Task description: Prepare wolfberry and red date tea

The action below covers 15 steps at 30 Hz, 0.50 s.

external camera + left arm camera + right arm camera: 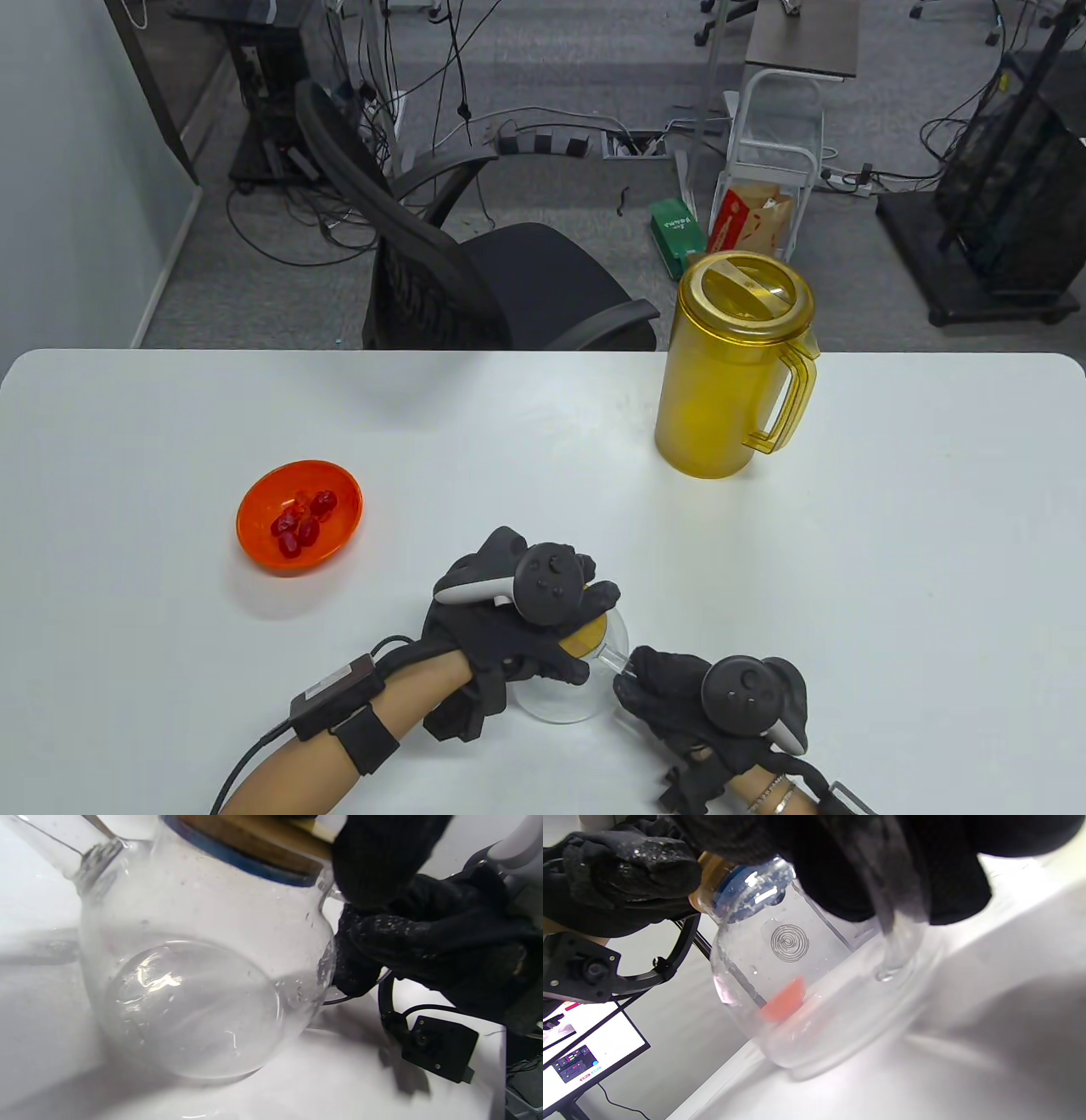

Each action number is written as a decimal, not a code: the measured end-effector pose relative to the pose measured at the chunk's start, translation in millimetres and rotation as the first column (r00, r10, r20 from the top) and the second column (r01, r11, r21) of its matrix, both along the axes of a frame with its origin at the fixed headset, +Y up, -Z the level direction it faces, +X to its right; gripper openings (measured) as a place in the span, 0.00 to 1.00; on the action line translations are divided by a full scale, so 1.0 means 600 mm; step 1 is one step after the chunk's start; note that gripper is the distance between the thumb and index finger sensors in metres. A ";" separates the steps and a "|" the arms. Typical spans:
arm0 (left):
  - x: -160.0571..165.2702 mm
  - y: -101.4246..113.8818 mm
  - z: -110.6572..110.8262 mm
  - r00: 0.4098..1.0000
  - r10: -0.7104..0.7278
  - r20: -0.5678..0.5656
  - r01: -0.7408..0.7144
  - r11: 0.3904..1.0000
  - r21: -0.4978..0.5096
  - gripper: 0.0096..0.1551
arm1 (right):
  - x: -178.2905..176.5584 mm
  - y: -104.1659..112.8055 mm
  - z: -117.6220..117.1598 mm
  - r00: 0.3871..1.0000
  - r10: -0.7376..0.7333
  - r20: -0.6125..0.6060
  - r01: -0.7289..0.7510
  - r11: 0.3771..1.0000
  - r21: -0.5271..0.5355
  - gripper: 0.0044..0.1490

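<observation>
Two hands on glass teapot point(570, 692): left hand point(509, 628) fingers grip wooden lid point(584, 638), right hand point(713, 700) fingers grip handle. Risk: wet glass slipping, pot tipping on desk point(848, 552).

On the table point(891, 526), a glass teapot point(567, 703) stands at the near edge, between the two hands: the left hand point(501, 632) lies over its lid point(583, 638) from the left, and the right hand point(721, 705) grips its straight handle point(612, 658) from the right. A bowl point(299, 517) holding red dates point(302, 518) sits well to the teapot's left and farther back. A lidded pitcher point(731, 367) stands at the table's far edge, behind and right of the teapot. An office chair point(475, 263) stands beyond the table.
</observation>
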State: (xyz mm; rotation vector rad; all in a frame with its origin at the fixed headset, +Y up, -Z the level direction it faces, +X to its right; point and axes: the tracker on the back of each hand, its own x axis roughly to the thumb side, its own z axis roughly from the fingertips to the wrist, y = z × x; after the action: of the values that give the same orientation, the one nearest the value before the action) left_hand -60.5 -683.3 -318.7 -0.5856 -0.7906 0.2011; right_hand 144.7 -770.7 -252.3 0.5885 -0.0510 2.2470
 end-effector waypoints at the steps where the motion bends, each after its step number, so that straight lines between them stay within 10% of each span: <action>1: 0.002 0.000 -0.002 1.000 0.005 0.006 -0.005 1.000 -0.004 0.51 | 0.000 0.000 0.000 1.000 0.000 0.001 0.000 1.000 -0.001 0.24; 15: -0.029 0.059 0.007 0.987 0.161 0.013 -0.162 0.978 0.129 0.51 | 0.000 0.000 0.000 1.000 0.000 0.018 0.001 1.000 -0.006 0.24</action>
State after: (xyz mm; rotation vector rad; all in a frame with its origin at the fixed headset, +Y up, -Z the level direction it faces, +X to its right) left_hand -78.0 -647.7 -314.5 -0.3988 -0.8475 0.2959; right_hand 144.8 -770.6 -252.4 0.5657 -0.0535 2.2512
